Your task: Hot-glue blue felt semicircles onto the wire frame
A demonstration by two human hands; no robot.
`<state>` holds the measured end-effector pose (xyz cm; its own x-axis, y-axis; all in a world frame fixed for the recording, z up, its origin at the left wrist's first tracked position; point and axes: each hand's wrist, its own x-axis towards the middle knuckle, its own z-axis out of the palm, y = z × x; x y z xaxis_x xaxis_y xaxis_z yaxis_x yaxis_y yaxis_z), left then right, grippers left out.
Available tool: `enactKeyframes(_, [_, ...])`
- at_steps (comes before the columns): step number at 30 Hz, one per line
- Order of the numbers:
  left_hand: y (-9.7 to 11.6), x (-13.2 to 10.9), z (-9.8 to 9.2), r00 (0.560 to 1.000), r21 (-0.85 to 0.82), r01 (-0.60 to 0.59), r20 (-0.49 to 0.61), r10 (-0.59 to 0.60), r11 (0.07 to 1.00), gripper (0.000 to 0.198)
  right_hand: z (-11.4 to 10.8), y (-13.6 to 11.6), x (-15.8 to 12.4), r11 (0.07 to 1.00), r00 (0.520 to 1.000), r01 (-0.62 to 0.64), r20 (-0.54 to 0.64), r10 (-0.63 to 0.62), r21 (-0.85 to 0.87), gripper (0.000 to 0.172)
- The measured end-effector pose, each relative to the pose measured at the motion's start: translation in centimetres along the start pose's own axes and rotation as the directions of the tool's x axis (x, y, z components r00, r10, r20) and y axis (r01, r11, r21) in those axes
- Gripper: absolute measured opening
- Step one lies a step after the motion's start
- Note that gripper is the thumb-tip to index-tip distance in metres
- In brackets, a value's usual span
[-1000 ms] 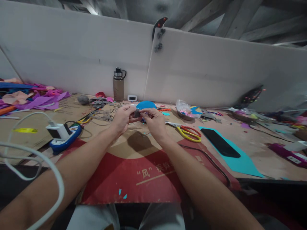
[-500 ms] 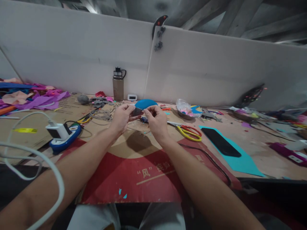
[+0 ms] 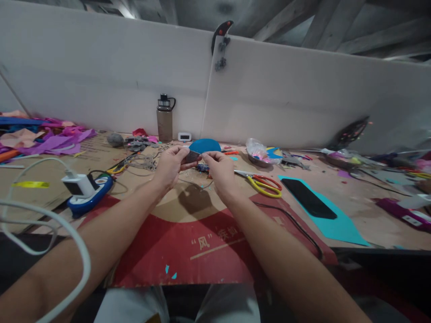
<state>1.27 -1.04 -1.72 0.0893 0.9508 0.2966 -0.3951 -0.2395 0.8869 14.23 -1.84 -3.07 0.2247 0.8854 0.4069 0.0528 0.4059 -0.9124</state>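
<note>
Between my two hands is a small dark grey flat piece (image 3: 192,156), too small to name more closely. My left hand (image 3: 170,167) pinches it between thumb and fingers. At its right end, the thumb and fingertips of my right hand (image 3: 219,172) are closed on its edge. Just behind my hands lies a blue rounded piece (image 3: 205,146). Small dark blue bits (image 3: 202,168) sit on the table beneath my fingers. To the right of my right hand, scissors (image 3: 264,185) with red and yellow handles rest on the cardboard.
A red printed cardboard sheet (image 3: 161,251) covers the table's front edge. At left are a blue power strip (image 3: 90,197) with a white charger and a looping white cable (image 3: 76,235). A bottle (image 3: 164,123) stands behind. A black phone (image 3: 308,197) lies on turquoise sheet (image 3: 350,231) at right.
The grey piece has tilted slightly between my fingers, and the right fingertips have shifted a little along its edge. The whole view has moved slightly.
</note>
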Motion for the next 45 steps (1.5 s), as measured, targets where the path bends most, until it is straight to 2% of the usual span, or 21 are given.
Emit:
enactKeyframes(4, [-0.1, 0.0, 0.0, 1.000, 0.006, -0.003, 0.006, 0.003, 1.000, 0.017, 0.1, 0.3, 0.2, 0.986, 0.994, -0.109, 0.037, 0.105, 0.124, 0.022])
enactKeyframes(8, [-0.1, 0.0, 0.0, 1.000, 0.011, 0.003, 0.011, -0.003, 1.000, 0.016, 0.1, 0.2, 0.1, 0.977, 0.988, -0.153, 0.033, 0.150, 0.146, 0.027])
enactKeyframes(12, [0.2, 0.1, -0.1, 0.999, -0.015, 0.044, 0.023, -0.044, 0.999, 0.013, -0.1, 0.1, 0.2, 0.985, 0.990, -0.138, 0.056, 0.133, 0.107, 0.031])
enactKeyframes(18, [0.4, 0.5, -0.4, 0.983, -0.065, 0.178, 0.048, -0.175, 0.982, 0.012, -0.3, -0.1, 0.3, 0.996, 0.989, -0.060, 0.138, 0.049, 0.070, 0.024])
enactKeyframes(23, [0.6, 0.5, -0.3, 0.977, -0.070, 0.206, 0.063, -0.201, 0.976, 0.009, 0.0, -0.3, 0.1, 1.000, 0.993, 0.020, 0.120, -0.022, 0.025, 0.023])
enactKeyframes(26, [0.5, 0.5, -0.3, 0.981, -0.063, 0.185, 0.063, -0.181, 0.981, 0.010, 0.1, 0.0, 0.1, 0.994, 0.989, 0.075, 0.122, -0.084, 0.080, 0.022])
enactKeyframes(30, [0.0, 0.5, -0.4, 0.987, -0.035, 0.159, 0.038, -0.158, 0.987, 0.011, 0.0, 0.1, 0.0, 0.987, 0.974, 0.117, 0.181, -0.136, 0.109, 0.019])
enactKeyframes(37, [0.0, -0.2, -0.1, 0.971, 0.015, 0.108, 0.211, -0.109, 0.994, 0.018, -0.2, -0.7, -0.3, 0.989, 0.973, 0.126, 0.185, -0.138, 0.072, 0.017])
enactKeyframes(41, [0.0, -0.5, 0.1, 0.958, 0.148, 0.016, 0.282, -0.058, 0.989, 0.024, -0.4, -0.6, -0.3, 0.987, 0.970, 0.152, 0.185, -0.158, 0.045, 0.018])
enactKeyframes(45, [-0.1, -0.6, 0.2, 0.971, 0.346, -0.031, 0.233, -0.054, 0.938, 0.017, -0.5, -0.6, -0.3, 0.983, 0.968, 0.175, 0.194, -0.161, -0.060, 0.017])
